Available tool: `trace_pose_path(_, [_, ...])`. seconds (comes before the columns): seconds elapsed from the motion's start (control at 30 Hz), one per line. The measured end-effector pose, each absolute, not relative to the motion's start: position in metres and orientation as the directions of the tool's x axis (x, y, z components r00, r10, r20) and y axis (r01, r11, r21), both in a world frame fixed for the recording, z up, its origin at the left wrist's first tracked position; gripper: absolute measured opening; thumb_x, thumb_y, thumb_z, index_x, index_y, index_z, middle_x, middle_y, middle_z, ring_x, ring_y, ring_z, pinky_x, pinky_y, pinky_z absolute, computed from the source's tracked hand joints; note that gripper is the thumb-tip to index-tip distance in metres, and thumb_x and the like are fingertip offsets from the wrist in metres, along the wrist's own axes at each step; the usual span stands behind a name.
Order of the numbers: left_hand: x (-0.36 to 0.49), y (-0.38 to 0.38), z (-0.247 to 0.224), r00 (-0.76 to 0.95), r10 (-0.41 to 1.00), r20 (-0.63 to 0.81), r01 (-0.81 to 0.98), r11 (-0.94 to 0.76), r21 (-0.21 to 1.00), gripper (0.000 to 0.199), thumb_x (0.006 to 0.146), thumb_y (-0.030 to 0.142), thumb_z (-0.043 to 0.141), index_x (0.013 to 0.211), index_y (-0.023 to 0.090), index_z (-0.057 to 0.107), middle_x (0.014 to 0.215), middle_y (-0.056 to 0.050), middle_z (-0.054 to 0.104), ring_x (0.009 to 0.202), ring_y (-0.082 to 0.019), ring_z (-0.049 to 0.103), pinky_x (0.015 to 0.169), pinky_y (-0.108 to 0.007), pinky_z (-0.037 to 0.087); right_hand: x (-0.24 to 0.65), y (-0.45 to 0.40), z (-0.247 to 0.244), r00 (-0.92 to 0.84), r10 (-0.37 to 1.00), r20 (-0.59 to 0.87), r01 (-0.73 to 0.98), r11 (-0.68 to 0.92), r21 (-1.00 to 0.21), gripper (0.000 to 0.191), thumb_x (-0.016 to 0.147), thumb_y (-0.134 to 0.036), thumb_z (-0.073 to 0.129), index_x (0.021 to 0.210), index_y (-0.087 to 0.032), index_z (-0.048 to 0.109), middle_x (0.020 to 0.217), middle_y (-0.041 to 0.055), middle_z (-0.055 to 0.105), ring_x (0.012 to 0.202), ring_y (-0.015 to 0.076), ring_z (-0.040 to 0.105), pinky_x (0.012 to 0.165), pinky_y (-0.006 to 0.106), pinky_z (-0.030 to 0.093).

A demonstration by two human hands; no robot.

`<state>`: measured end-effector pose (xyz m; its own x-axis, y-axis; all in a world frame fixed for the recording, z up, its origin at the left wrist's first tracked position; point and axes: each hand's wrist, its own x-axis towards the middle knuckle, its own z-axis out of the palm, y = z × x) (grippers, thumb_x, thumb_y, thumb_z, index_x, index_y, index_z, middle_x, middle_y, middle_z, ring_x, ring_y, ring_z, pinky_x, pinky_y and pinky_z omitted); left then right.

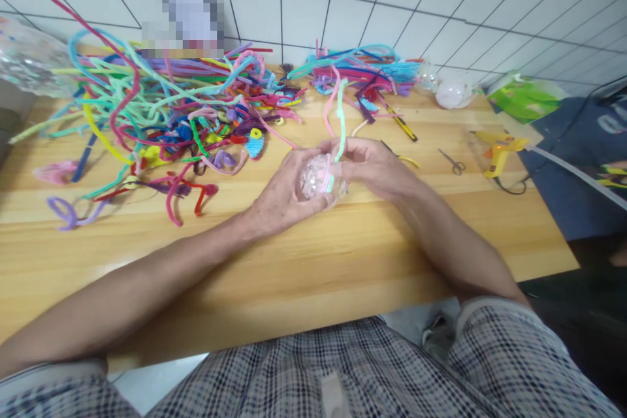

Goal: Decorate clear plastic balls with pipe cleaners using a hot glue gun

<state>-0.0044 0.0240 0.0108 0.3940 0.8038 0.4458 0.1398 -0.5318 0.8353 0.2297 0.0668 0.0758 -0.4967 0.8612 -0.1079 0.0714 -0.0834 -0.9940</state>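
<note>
A clear ball [312,177] with shiny silvery bits inside sits in my left hand [279,196], whose fingers curl round its left side. Around the ball run pink and green pipe cleaner strands. My right hand [375,166] is closed at the ball's right side, pinching a mint-green pipe cleaner [341,117] that sticks up above the thumb. A pink pipe cleaner [329,112] rises just behind it; where its lower end goes is hidden by my fingers. Both hands are just above the table's middle.
A tangled pile of pipe cleaners [147,95] covers the wooden table's [294,274] back left, with another bundle [377,68] at the back. Rightward are a utility knife [402,124], scissors [453,163], a yellow glue gun [500,150], another clear ball [454,91] and a green packet [526,98].
</note>
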Motion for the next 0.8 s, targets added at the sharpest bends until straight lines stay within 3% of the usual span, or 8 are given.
trace_pose_path(0.13, [-0.0053, 0.0241, 0.0100, 0.406, 0.794, 0.452, 0.116, -0.536, 0.836, 0.076, 0.100, 0.053, 0.084, 0.163, 0.028, 0.050, 0.164, -0.015, 0.060, 0.150, -0.037, 0.062, 0.129, -0.057, 0.052, 0.2309, 0.0687, 0.0733, -0.493, 0.861, -0.128, 0.061, -0.112, -0.992, 0.046, 0.071, -0.053, 0.105, 0.094, -0.022, 0.081, 0.131, 0.0081, 0.081, 0.107, 0.0227, 0.074, 0.087, 0.034, 0.062])
trace_pose_path(0.37, [-0.0077, 0.0246, 0.0110, 0.412, 0.758, 0.506, 0.106, -0.592, 0.799, 0.070, 0.100, 0.040, 0.083, 0.161, 0.029, 0.050, 0.155, -0.013, 0.061, 0.143, -0.035, 0.062, 0.123, -0.054, 0.054, 0.2268, 0.0639, 0.0745, -0.473, 0.881, -0.029, 0.005, -0.031, -1.000, 0.043, 0.074, -0.051, 0.105, 0.082, -0.023, 0.074, 0.132, 0.0067, 0.077, 0.117, 0.0223, 0.074, 0.109, 0.039, 0.060])
trace_pose_path(0.8, [-0.0086, 0.0213, 0.0119, 0.431, 0.761, 0.485, 0.112, -0.578, 0.808, 0.065, 0.104, 0.043, 0.080, 0.160, 0.030, 0.049, 0.153, -0.014, 0.061, 0.141, -0.034, 0.062, 0.120, -0.053, 0.054, 0.2267, 0.0650, 0.0694, -0.491, 0.870, 0.035, 0.033, 0.058, -0.998, 0.042, 0.075, -0.051, 0.105, 0.085, -0.023, 0.075, 0.132, 0.0064, 0.076, 0.117, 0.0225, 0.073, 0.109, 0.041, 0.060])
